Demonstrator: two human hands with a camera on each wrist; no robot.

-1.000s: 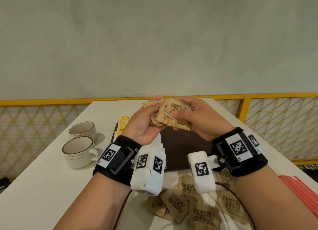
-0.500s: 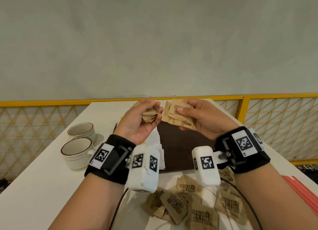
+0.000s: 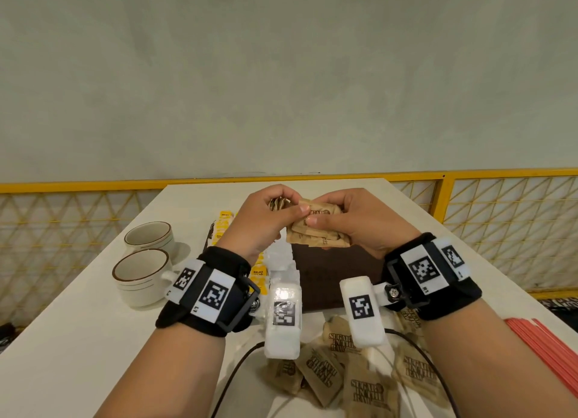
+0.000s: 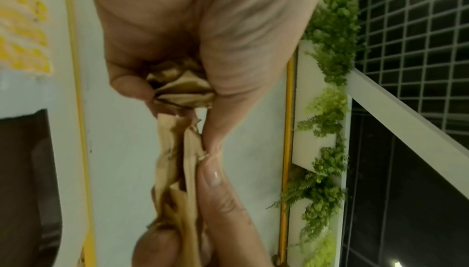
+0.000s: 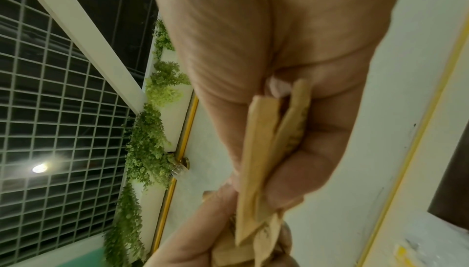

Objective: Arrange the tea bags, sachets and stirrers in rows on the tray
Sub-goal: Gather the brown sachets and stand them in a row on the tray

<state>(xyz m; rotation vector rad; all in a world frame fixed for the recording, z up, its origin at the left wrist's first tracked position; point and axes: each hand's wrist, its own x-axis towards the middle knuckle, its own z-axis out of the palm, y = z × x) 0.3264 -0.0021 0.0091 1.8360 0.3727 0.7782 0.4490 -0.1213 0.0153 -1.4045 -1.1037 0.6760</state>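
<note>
A: What could be read on the bench [image 3: 78, 339]?

B: The loose brown sachets [image 3: 366, 392] near the person carried "SUGAR IN THE RAW" in dark print. The same kind of print showed on the sachet bundle [image 3: 319, 230] held up in the right hand [image 3: 359, 223], too small to make out.

A: Anything on the yellow ones?

B: One of the yellow tea bags [image 3: 258, 273] read "RELAX"; the smaller lines under it were illegible.

A: And the wrist bands?

B: The right wrist band [image 3: 428, 270] was marked "R1", and the left wrist band [image 3: 203, 292] bore an "L" beside its black-and-white code squares.
</note>
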